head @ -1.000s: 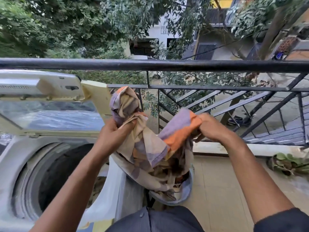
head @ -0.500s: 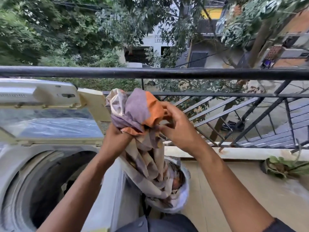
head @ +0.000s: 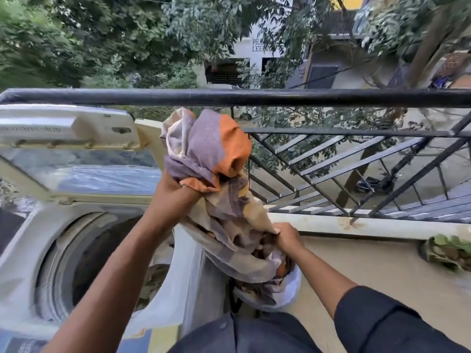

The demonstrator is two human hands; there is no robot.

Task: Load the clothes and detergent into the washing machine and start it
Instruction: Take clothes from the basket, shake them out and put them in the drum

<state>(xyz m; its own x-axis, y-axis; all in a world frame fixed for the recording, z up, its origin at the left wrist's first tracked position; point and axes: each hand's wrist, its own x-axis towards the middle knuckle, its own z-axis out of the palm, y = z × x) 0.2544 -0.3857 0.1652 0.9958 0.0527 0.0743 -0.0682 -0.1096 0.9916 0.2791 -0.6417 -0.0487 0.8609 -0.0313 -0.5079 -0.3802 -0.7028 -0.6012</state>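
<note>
A checked cloth (head: 211, 154) in purple, orange and beige is bunched up at chest height. My left hand (head: 175, 194) grips its gathered upper part, above the right side of the top-loading washing machine (head: 28, 238). The machine's lid (head: 63, 128) stands raised and its dark drum (head: 102, 253) is uncovered. The cloth's lower end trails down into a white laundry basket (head: 288, 291) on the floor beside the machine. My right hand (head: 285, 234) pinches that lower part just above the basket. No detergent is in view.
A black metal balcony railing (head: 254, 97) runs across just behind the cloth. A low concrete ledge (head: 356, 225) borders the tiled floor (head: 369, 263). A leafy plant (head: 448, 250) sits at the right by the ledge. Trees and buildings lie beyond.
My right hand let go of the cloth's top and dropped down to grip its lower part near the basket. My left hand still holds the bunched top.
</note>
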